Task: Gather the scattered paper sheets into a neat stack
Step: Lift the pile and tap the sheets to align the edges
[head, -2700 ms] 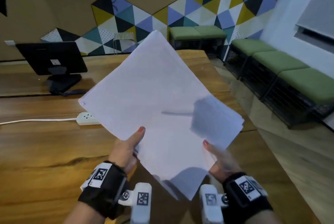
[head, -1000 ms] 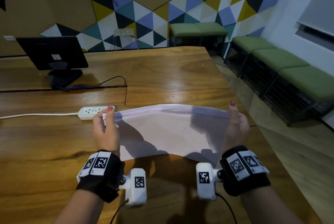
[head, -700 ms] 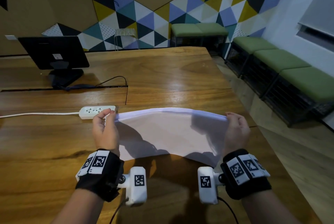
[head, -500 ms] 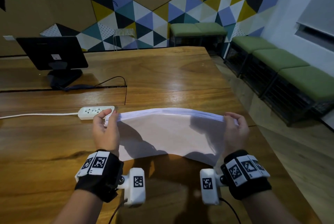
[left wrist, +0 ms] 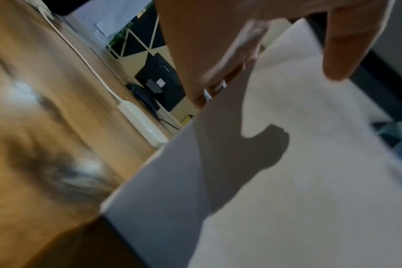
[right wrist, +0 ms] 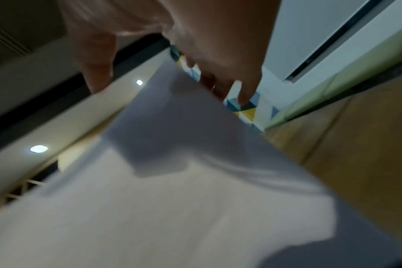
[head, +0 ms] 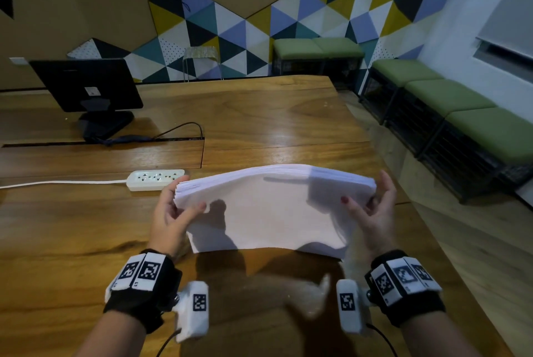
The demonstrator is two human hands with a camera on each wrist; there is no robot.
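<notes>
From the head view we see the paper stack (head: 268, 209) standing on edge on the wooden table (head: 72, 230), our left hand (head: 170, 212) and right hand (head: 372, 206) each pinching an end. The left wrist view adds a ring (left wrist: 215, 90). The right wrist view shows ceiling lights (right wrist: 38, 149). We read no writing.

A thick stack of white paper sheets (head: 274, 206) stands nearly upright on its lower edge on the wooden counter (head: 72, 227), top bowed, left-edge sheets slightly fanned.
</notes>
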